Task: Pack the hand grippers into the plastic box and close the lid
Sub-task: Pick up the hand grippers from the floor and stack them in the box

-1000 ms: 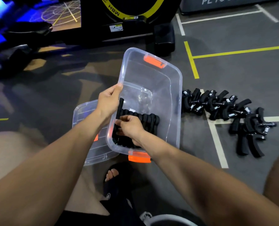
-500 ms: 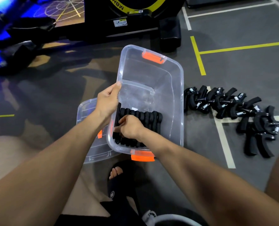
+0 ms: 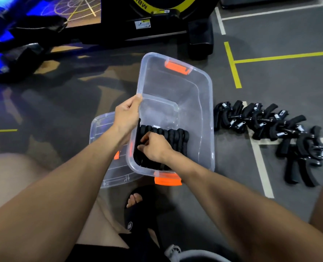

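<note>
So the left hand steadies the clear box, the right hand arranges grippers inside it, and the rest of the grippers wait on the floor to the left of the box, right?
Not quite. In the head view the loose hand grippers lie on the floor to the right of the plastic box, not the left; the lid lies on the left. The rest holds: the left hand grips the box rim, and the right hand handles the packed grippers.
</note>
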